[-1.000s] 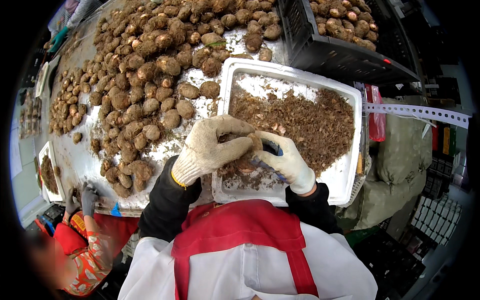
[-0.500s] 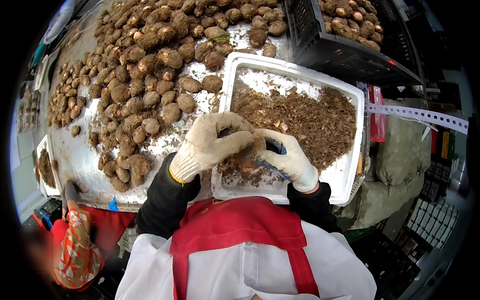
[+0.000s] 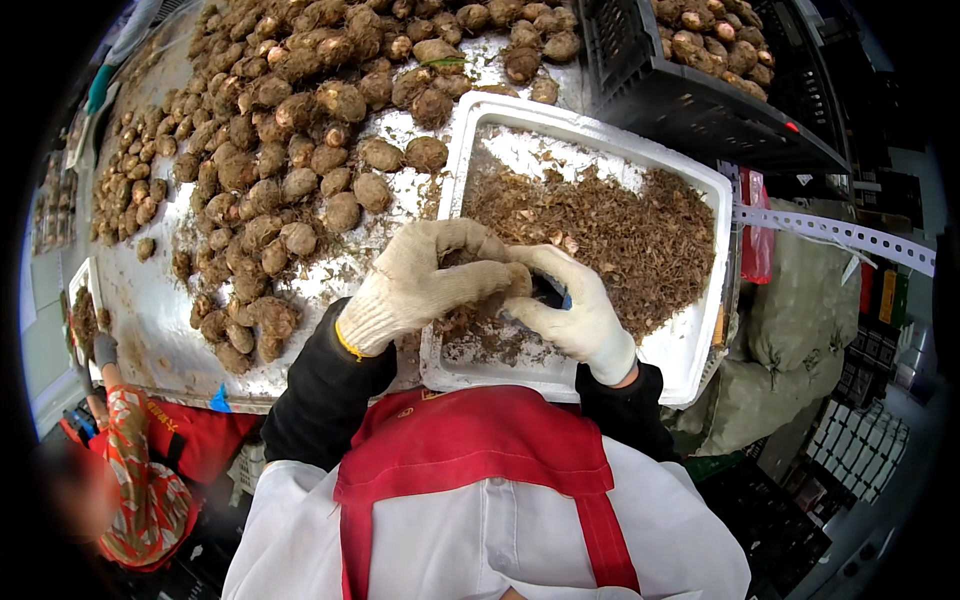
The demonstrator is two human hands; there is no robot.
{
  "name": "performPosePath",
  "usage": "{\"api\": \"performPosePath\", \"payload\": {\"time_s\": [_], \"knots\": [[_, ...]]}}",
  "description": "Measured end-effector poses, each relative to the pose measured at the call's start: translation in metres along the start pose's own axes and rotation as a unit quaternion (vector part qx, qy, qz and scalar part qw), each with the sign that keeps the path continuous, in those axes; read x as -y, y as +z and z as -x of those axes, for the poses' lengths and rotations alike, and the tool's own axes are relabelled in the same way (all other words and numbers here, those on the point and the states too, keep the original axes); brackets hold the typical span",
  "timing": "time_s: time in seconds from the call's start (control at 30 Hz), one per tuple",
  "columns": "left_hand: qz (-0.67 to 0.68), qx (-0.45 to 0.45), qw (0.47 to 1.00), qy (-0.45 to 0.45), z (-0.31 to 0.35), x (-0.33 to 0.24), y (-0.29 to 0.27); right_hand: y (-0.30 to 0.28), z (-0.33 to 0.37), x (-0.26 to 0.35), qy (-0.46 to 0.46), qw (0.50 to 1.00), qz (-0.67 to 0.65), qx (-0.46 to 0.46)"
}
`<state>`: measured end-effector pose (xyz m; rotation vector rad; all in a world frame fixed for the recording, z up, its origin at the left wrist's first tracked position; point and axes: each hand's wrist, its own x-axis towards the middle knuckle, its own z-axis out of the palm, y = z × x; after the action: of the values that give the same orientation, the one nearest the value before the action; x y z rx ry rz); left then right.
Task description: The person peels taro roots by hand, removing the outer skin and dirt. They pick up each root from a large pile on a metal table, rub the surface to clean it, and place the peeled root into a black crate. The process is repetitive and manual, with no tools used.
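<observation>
My left hand (image 3: pixel 418 278), in a cream knit glove with a yellow-edged cuff, is curled over the near left part of a white foam tray (image 3: pixel 430 372). Its fingers and thumb meet those of my right hand (image 3: pixel 583 312), which wears a white glove with dark blue on the palm side. Between them they grip a brown taro (image 3: pixel 516 284), mostly covered by the gloves. Brown peelings and root fibres (image 3: pixel 625 250) cover much of the tray under and beyond my hands.
A large heap of hairy taros (image 3: pixel 270 150) spreads over the metal table (image 3: pixel 150 330) at left and far. A black crate (image 3: pixel 690 95) with more taros stands far right. Pale sacks (image 3: pixel 760 390) lie to the right. Another person (image 3: pixel 150 480) works at lower left beside a smaller tray.
Both hands stay together over the tray, their fingers shifting slightly around the taro. At lower left the other person's gloved hand has moved up toward the small tray.
</observation>
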<state>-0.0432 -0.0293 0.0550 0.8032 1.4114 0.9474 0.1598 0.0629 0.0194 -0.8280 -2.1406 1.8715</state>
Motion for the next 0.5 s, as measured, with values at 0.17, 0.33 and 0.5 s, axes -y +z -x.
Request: {"api": "performPosePath", "payload": {"time_s": [0.17, 0.33, 0.5], "knots": [[-0.051, -0.012, 0.998, 0.029, 0.000, 0.009, -0.003, 0.009, 0.004, 0.012, -0.050, 0.973, 0.204, -0.094], [0.101, -0.003, 0.995, -0.022, 0.007, 0.021, -0.003, 0.008, 0.008, 0.012, -0.080, 0.978, 0.172, -0.093], [0.100, -0.008, 0.994, -0.042, 0.007, 0.017, -0.004, 0.007, 0.006, 0.013, -0.071, 0.974, 0.197, -0.091]]}}
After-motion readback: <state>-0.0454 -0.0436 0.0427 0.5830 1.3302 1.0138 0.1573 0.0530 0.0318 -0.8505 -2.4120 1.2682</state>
